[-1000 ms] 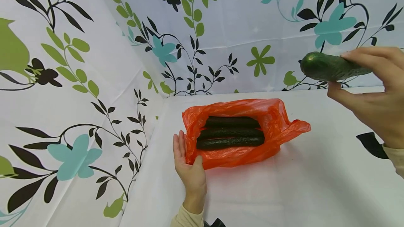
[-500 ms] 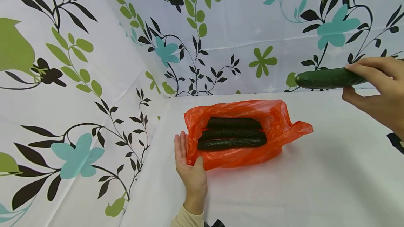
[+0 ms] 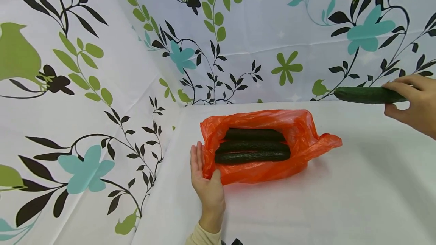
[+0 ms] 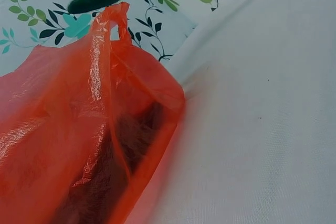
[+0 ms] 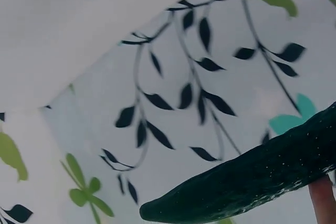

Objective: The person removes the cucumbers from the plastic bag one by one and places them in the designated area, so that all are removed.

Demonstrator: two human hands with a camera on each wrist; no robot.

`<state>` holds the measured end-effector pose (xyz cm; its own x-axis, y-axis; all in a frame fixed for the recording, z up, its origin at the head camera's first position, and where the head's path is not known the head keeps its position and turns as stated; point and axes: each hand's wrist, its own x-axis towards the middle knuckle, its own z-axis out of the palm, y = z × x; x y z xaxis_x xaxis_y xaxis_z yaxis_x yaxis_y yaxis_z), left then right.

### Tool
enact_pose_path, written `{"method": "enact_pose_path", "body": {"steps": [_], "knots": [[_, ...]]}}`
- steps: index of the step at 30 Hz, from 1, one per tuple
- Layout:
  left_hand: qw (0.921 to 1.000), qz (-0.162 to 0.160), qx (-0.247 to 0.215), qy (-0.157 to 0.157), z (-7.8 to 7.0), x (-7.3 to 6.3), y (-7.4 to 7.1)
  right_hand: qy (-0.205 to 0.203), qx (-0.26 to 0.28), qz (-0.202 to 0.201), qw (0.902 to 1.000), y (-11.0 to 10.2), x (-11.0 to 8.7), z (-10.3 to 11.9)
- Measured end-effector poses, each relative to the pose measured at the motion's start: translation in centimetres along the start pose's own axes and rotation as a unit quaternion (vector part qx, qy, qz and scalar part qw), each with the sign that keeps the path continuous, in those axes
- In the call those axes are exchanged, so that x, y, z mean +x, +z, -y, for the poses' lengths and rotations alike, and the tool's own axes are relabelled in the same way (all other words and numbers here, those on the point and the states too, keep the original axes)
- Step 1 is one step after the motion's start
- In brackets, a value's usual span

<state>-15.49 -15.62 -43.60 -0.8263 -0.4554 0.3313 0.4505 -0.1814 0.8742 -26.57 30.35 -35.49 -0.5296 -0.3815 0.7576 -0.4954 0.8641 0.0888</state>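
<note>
In the head view my right hand (image 3: 417, 103) pinches a green cucumber (image 3: 362, 95) between thumb and fingers, off the table at the right. The cucumber lies nearly level, one end pointing left. Its dark skin (image 5: 247, 182) fills the lower right of the right wrist view. An orange plastic bag (image 3: 262, 175) lies on the table with its mouth open upward. Three dark cucumbers (image 3: 252, 157) lie side by side inside it. My left hand (image 3: 208, 192) rests against the bag's left end, fingers straight along its outside and thumb at the front lower corner.
A white table (image 3: 340, 203) stands under the bag. Behind it and to the left hang white cloths printed with leaves, birds and flowers (image 3: 86, 169). A twisted end of the bag (image 3: 328, 141) sticks out to the right.
My right hand has lowered and moved right with the cucumber, which has turned from pointing toward the camera to lying sideways. My left hand and the bag have stayed in place.
</note>
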Motion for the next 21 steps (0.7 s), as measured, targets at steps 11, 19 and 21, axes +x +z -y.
{"method": "enact_pose_path", "body": {"steps": [11, 19, 21], "knots": [[0.9999, -0.008, -0.007, 0.007, 0.2, 0.2, 0.7, 0.067, -0.043, 0.169, 0.9823, 2.5, -2.1, -2.8], [0.9999, -0.001, 0.005, 0.01, 0.3, 0.2, 0.4, 0.091, -0.081, 0.292, 0.9485, 4.0, -2.6, -3.3], [0.9999, -0.005, 0.013, 0.003, 0.3, 0.1, 0.3, 0.086, -0.083, 0.306, 0.9444, 4.6, -2.9, -3.4]]}}
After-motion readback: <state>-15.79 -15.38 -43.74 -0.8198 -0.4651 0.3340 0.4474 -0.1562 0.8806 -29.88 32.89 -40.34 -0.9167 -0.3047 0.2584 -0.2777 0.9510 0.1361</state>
